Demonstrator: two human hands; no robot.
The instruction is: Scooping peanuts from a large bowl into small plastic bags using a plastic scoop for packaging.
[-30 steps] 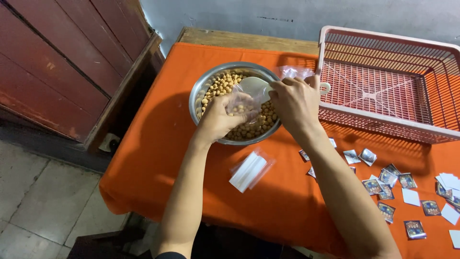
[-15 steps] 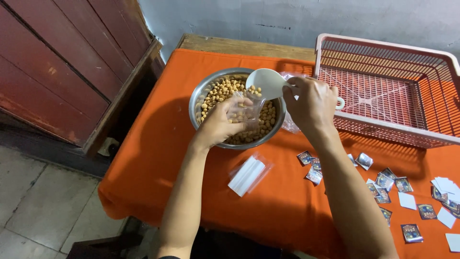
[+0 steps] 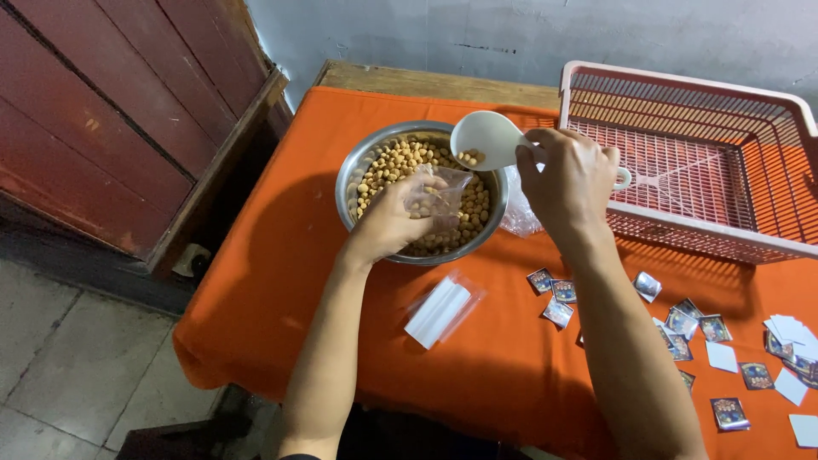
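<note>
the person stands at a table covered with an orange cloth (image 3: pixel 290 281). the left hand (image 3: pixel 400 213) is over the metal bowl (image 3: pixel 358 166) and its fingers are closed around a small clear plastic bag (image 3: pixel 439 192), holding the bag up just above the nuts (image 3: pixel 396 162). the nuts are round and light brown, and they fill most of the bowl. the right hand (image 3: pixel 571 175) is curled tight on the handle of a white scoop (image 3: pixel 486 136). the scoop is held over the far right part of the bowl, near the mouth of the bag, and a few nuts lie inside its cup. the end of the handle comes out on the other side of the fist.

just beside the bowl, on its right, lies a pile of crumpled clear plastic (image 3: pixel 520 213), partly hidden by the right wrist. in front of the bowl, nearer to the person, a flat stack of clear bags (image 3: pixel 439 311) rests on the cloth. to the right of the forearm many small dark cards (image 3: pixel 558 311) are spread on the cloth, and some small white cards (image 3: pixel 788 328) lie at the far right edge. a pink plastic basket (image 3: pixel 682 226) stands at the back right of the table, near the grey wall. on the left of the table there is a dark red wooden door (image 3: pixel 111 102).
</note>
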